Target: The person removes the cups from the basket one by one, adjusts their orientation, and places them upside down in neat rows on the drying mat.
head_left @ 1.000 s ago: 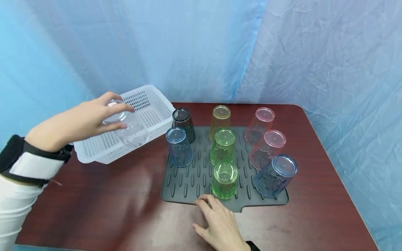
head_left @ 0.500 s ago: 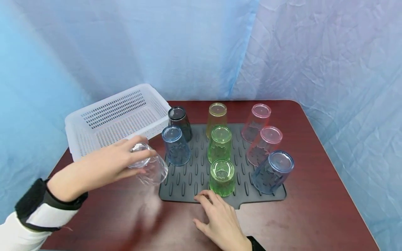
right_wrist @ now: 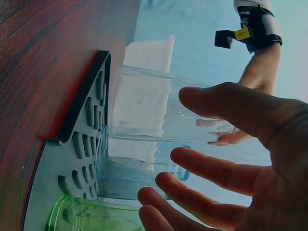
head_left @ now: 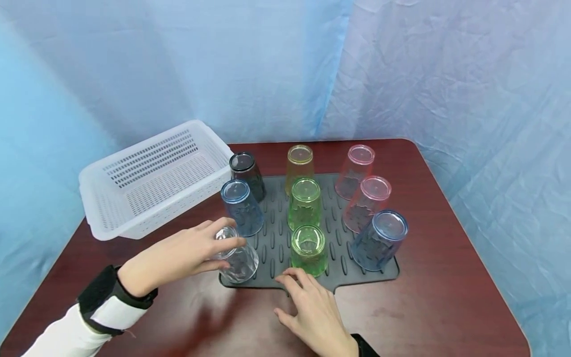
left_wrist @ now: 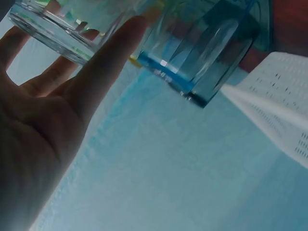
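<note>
With thumb and fingers around its base end, my left hand (head_left: 187,253) holds a clear drinking glass (head_left: 246,265) upside down. The glass stands over the front left corner of the grey drying mat (head_left: 272,277); whether its rim touches the mat, I cannot tell. Just behind it is an upside-down blue glass (head_left: 244,212), also large in the left wrist view. My right hand (head_left: 316,315) hovers at the mat's front edge, fingers loosely bent around nothing, close to the front green glass (head_left: 309,254). The right wrist view shows its thumb (right_wrist: 216,103) in front of the clear glass.
More upturned glasses stand on the mat: black (head_left: 247,173), yellow (head_left: 300,171), another green (head_left: 305,204), two pink ones (head_left: 355,171) and a blue one (head_left: 379,242) at front right. A white perforated basket (head_left: 156,218) sits at the back left of the brown table (head_left: 446,277).
My left hand has carried the clear glass from over the basket rightward and down to the mat's front left corner. The right hand has stayed nearly still; the view has shifted slightly.
</note>
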Demonstrator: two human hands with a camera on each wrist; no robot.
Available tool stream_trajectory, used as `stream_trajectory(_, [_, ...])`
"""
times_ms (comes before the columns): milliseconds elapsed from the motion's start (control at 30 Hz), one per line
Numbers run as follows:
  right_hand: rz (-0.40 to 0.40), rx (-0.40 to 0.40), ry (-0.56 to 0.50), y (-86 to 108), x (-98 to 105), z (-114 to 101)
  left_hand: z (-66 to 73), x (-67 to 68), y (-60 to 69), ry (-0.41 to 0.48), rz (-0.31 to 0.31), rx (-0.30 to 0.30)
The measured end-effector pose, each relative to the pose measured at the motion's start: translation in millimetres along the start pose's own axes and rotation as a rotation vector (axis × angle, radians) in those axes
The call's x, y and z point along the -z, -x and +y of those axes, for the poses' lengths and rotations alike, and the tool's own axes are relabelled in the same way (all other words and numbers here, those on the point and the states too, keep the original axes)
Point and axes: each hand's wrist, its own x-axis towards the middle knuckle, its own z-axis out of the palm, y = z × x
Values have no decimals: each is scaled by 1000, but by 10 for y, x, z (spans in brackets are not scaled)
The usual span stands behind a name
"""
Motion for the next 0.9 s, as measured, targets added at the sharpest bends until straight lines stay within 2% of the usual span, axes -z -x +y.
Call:
stream_trajectory(300, [1, -12, 1, 15, -3, -15, -78, -158, -9, -43, -39, 13])
stream_trajectory(733, [-34, -26, -17, 24, -19, -11, -164, -216, -28, 47, -51, 12])
stream_trajectory(900, [-33, -24, -22, 26, -18, -7, -178, -217, -9, 101, -60, 45])
